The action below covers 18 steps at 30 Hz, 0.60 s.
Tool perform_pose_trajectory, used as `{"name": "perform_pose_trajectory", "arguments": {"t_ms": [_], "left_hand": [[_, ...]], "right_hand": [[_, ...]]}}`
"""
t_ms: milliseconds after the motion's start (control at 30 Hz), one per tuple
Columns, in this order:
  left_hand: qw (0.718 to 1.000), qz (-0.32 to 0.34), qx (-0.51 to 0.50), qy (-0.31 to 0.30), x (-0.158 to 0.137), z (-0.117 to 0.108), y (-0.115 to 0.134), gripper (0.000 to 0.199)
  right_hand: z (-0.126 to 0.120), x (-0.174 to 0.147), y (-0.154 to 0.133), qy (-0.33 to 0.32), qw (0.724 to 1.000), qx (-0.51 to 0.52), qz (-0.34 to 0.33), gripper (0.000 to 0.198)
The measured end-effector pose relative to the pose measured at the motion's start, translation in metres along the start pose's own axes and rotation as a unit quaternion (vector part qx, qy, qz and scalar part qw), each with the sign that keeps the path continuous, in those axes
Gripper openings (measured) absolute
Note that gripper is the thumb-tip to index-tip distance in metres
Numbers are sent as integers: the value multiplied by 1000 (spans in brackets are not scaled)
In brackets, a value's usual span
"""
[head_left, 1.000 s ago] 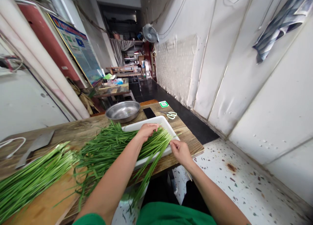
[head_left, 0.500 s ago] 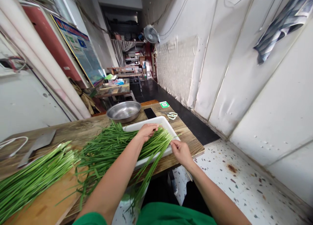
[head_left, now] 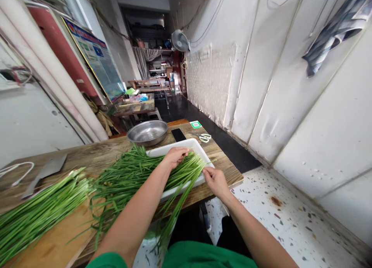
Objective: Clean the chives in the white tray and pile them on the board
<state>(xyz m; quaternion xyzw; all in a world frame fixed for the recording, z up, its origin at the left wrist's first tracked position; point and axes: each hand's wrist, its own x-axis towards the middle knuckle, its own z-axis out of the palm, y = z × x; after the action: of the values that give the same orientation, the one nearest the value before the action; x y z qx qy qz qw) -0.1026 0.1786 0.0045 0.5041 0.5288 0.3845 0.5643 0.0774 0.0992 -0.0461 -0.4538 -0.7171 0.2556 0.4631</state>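
Wooden table (head_left: 95, 153): long, plank-topped, runs from lower left to the right edge by the terrazzo floor (head_left: 279, 217).

Loose pile of garlic chives (head_left: 128, 177): spread across the table's middle, its right end lying over the white tray (head_left: 192, 144), some blades hanging off the near edge of the table. A second, tidier bundle of chives (head_left: 37, 210) lies well apart at far left, on a pale wooden cutting board (head_left: 55, 244).

Steel basin (head_left: 147, 132): beyond the tray, near it. Cleaver (head_left: 43, 173): flat on the table at left, beside a white cord (head_left: 14, 169). Black phone (head_left: 178, 134), green-and-white card (head_left: 195, 124) and scissors (head_left: 205, 137): at the far right end of the table, behind the tray.

Left hand (head_left: 174, 156): palm down on the chives over the tray, fingers curled into the blades; whether it grips them cannot be told.

Right hand (head_left: 215, 181): at the tray's near right corner, fingertips pinched on the cut ends of a few chive blades.
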Motion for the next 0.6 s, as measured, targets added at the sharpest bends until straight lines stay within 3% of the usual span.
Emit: {"name": "perform_pose_trajectory", "arguments": {"t_ms": [600], "left_hand": [[1000,2,-4,19,-6,5,7,23]], "right_hand": [[1,0,2,2,1000,8,-3,29]]}}
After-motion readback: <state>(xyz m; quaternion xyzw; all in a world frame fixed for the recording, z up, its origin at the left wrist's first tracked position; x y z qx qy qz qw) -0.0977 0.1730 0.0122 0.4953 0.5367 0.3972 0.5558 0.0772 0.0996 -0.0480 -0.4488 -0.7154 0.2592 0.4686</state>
